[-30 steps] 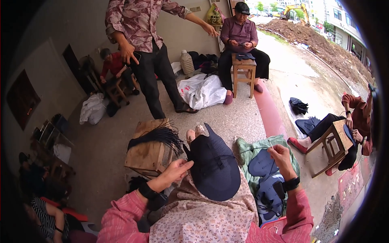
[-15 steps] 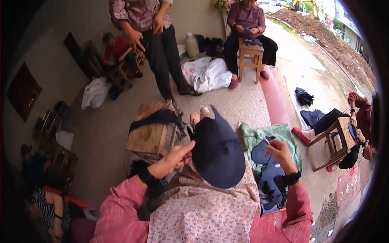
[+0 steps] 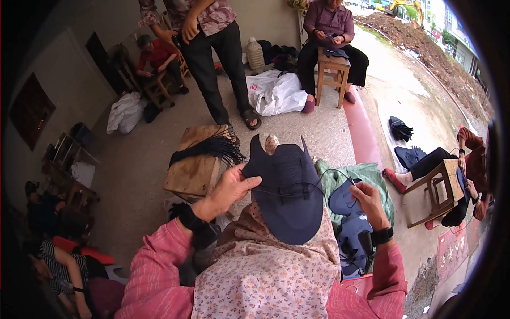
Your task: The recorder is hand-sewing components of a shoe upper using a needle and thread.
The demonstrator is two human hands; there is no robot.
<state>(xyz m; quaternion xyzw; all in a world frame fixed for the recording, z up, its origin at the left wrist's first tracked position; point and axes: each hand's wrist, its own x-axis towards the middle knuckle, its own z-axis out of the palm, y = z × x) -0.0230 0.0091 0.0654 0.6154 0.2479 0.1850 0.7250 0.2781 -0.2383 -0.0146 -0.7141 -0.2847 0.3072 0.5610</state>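
A navy shoe upper lies over my lap, its two pointed ends toward the far side. My left hand grips its left edge, thumb on top. A dark lace crosses the upper's face in loops and runs off its right side in an arc toward my right hand. Between that hand's thumb and fingers is a small, thin, pale-tipped tool, whose kind I cannot make out. More navy shoe uppers lie on green cloth at my right.
A wooden box with a bundle of dark laces stands ahead on the left. Beyond it, a person stands. Another sits behind a wooden stool, and one works at a stool on the right. White sacks lie on the floor.
The upper has turned so its laced face shows, and my left hand has shifted slightly up and right along its edge. The lace now arcs out to my right hand.
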